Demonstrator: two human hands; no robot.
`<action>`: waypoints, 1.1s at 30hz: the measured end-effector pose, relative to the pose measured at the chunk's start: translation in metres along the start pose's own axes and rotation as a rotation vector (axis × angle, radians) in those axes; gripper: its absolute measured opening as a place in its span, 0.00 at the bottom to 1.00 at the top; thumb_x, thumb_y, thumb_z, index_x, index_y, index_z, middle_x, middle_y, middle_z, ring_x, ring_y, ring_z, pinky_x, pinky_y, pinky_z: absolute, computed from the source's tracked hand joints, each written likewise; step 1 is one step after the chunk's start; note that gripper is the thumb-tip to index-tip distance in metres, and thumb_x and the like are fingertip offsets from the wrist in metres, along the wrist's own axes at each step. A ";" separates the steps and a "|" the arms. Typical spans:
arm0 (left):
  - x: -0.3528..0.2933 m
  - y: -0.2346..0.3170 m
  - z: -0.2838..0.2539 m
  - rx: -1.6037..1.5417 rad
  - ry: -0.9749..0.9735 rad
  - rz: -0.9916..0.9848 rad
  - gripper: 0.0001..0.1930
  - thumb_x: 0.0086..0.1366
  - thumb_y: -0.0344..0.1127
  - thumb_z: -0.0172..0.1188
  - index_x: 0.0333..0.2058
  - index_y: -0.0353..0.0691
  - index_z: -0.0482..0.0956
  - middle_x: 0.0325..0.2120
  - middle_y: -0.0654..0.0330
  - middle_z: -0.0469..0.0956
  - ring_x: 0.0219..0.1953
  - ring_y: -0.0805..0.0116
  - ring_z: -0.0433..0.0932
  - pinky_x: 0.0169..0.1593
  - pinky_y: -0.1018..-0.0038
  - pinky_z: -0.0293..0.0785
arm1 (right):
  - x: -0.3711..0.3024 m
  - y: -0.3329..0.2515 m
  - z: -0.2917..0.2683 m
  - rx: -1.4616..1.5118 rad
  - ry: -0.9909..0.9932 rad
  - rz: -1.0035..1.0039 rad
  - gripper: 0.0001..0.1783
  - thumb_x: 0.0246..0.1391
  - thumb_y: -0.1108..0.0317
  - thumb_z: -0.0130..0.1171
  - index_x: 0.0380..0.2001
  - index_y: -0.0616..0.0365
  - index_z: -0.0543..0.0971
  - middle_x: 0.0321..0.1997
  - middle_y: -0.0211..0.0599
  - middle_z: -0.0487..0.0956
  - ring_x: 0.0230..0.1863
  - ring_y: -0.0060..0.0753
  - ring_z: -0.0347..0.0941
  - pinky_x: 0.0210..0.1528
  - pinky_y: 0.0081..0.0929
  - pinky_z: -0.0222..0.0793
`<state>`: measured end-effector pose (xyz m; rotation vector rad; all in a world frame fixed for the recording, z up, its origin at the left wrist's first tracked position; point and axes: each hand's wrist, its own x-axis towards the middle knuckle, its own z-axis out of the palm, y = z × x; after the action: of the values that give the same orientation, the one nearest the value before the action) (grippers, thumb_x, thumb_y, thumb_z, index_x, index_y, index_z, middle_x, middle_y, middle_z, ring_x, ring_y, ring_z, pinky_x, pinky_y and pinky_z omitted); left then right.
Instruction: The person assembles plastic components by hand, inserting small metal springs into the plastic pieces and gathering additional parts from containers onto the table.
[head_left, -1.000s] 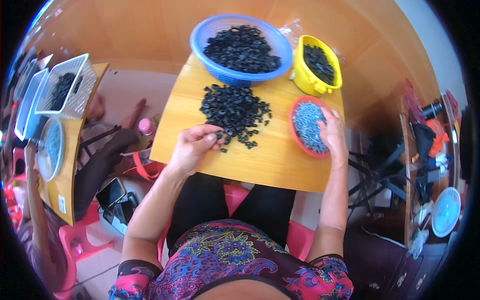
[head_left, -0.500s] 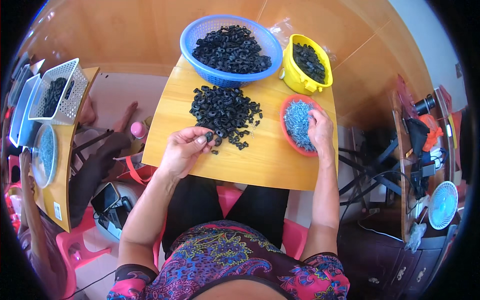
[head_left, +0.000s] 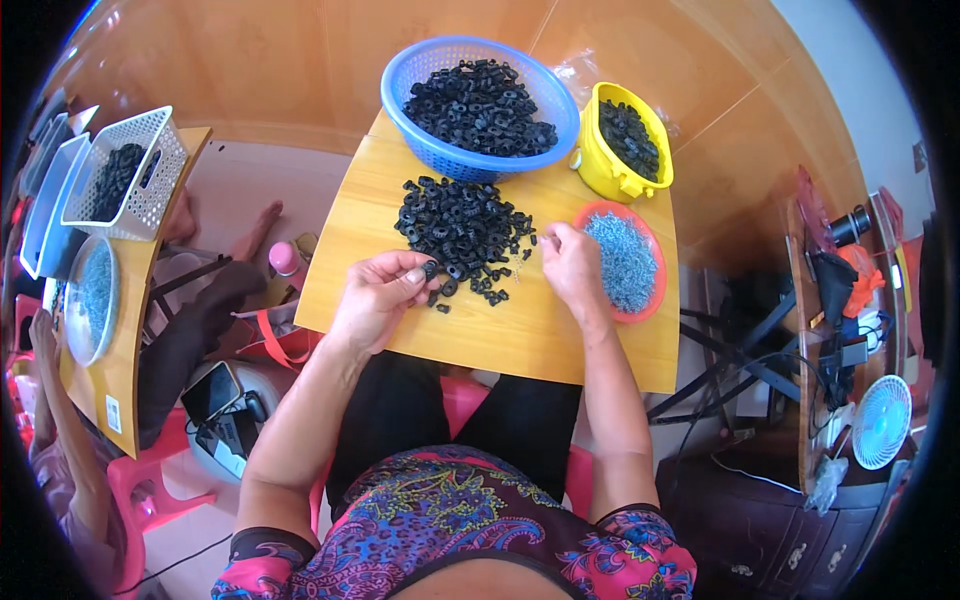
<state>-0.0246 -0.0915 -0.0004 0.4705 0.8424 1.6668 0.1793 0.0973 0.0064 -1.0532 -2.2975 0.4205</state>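
My left hand (head_left: 378, 300) pinches a small black plastic part (head_left: 430, 269) between thumb and fingertips, just in front of a loose pile of similar black parts (head_left: 460, 220). My right hand (head_left: 574, 264) hovers at the left rim of a red dish (head_left: 659, 296). Its thumb and fingertips are pressed together; whatever is between them is too small to make out. Heaped in the dish are tiny bluish-silver pieces (head_left: 622, 262) that look like screws. A blue plastic colander (head_left: 440, 158) full of black parts stands behind the pile.
A yellow tub (head_left: 600, 172) with more black parts stands at the back right of the wooden table (head_left: 345, 230). At left, another person's arm (head_left: 75, 430) is beside a second table with a white basket (head_left: 142, 205). A small fan (head_left: 881, 422) is at far right.
My right hand has lifted out of the red dish and moved left toward the pile, fingertips together. My left hand keeps its black part nearly in place. The view has shifted slightly.
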 end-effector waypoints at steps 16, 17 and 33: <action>-0.006 -0.005 0.009 -0.123 -0.087 -0.118 0.07 0.63 0.27 0.55 0.40 0.32 0.76 0.33 0.55 0.79 0.32 0.70 0.76 0.40 0.77 0.73 | -0.011 -0.048 -0.008 0.408 -0.143 0.182 0.05 0.49 0.77 0.57 0.30 0.62 0.80 0.23 0.30 0.77 0.23 0.18 0.69 0.27 0.19 0.65; -0.006 -0.005 0.009 -0.120 -0.085 -0.113 0.07 0.63 0.27 0.55 0.40 0.32 0.76 0.33 0.55 0.79 0.32 0.70 0.76 0.40 0.77 0.73 | -0.015 -0.061 -0.013 0.524 -0.169 0.202 0.04 0.51 0.77 0.56 0.31 0.63 0.80 0.22 0.23 0.76 0.22 0.12 0.65 0.26 0.14 0.62; -0.007 -0.017 0.011 0.050 -0.121 0.006 0.08 0.63 0.25 0.55 0.40 0.32 0.75 0.33 0.58 0.78 0.34 0.73 0.76 0.39 0.79 0.72 | -0.034 -0.109 -0.018 0.991 -0.449 0.303 0.02 0.51 0.80 0.57 0.30 0.63 0.76 0.24 0.26 0.75 0.24 0.12 0.69 0.26 0.12 0.65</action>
<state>-0.0040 -0.0937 -0.0045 0.6025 0.7956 1.6092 0.1440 0.0025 0.0623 -0.7985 -1.8141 1.8275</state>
